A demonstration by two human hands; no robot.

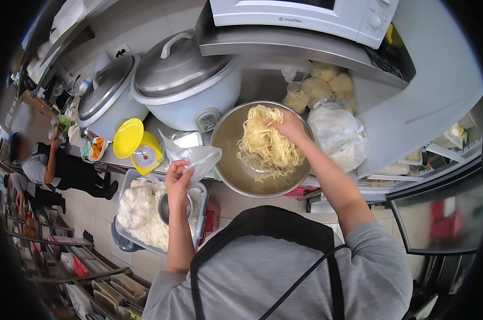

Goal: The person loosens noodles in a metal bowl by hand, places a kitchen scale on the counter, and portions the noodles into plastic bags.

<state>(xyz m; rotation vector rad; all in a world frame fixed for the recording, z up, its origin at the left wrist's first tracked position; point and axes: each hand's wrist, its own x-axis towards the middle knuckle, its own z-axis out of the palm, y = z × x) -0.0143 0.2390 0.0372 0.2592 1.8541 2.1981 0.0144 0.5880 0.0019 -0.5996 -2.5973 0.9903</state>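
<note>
A large steel bowl (228,162) stands at the counter's front edge. My right hand (288,127) grips a big clump of yellow noodles (265,141) in the bowl, with strands hanging down around it. To the left of the bowl, my left hand (178,175) pinches a clear plastic bag (201,160). Just beyond that hand is a yellow kitchen scale (145,156) with a round yellow pan (128,137). Below my left forearm, a tub (127,229) holds white rice, a filled bag and a metal bowl.
Two large lidded cookers (185,96) (105,98) line the wall. A white microwave (300,18) sits on a steel shelf above. Filled bags (335,130) lie right of the bowl. Two people (44,165) stand far left. A glass door (439,218) is at right.
</note>
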